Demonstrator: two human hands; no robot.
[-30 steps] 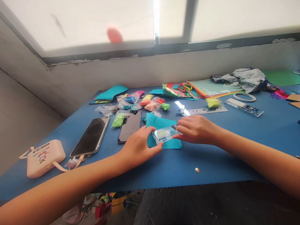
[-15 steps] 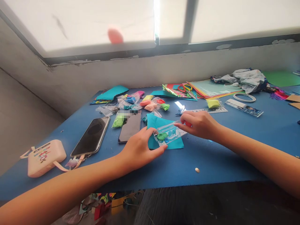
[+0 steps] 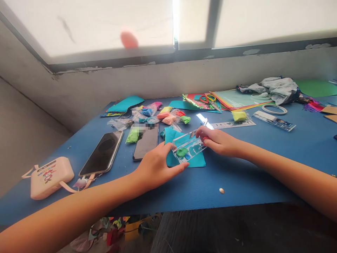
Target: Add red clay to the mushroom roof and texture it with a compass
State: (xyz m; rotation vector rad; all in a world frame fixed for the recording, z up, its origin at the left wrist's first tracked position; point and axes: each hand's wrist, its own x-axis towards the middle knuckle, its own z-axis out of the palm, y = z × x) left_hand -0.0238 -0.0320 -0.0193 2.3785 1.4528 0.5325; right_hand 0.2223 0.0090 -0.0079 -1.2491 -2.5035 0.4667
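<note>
A clear plastic case (image 3: 194, 151) is held tilted over a teal sheet (image 3: 199, 162), with its lid raised a little. Inside lie a green lump of clay (image 3: 181, 152) and a small blue piece (image 3: 187, 156). My left hand (image 3: 160, 160) grips the case's left end between thumb and fingers. At the right end, my right hand (image 3: 214, 140) has its fingers bent on the lid's edge. Something red (image 3: 204, 140) shows under those fingers, mostly hidden.
Left of the sheet lie two phones (image 3: 101, 153) and a pink pouch (image 3: 52, 177). Bagged clay (image 3: 170, 117), scissors (image 3: 210, 101), a ruler (image 3: 229, 124), a tape roll (image 3: 274, 109) and a flat clear packet (image 3: 274, 121) lie farther back. A small shell-like piece (image 3: 222, 191) sits near the front edge.
The case's lid has lifted up and away from its base. My right hand has shifted slightly left with the lid; my left hand stays nearly still.
</note>
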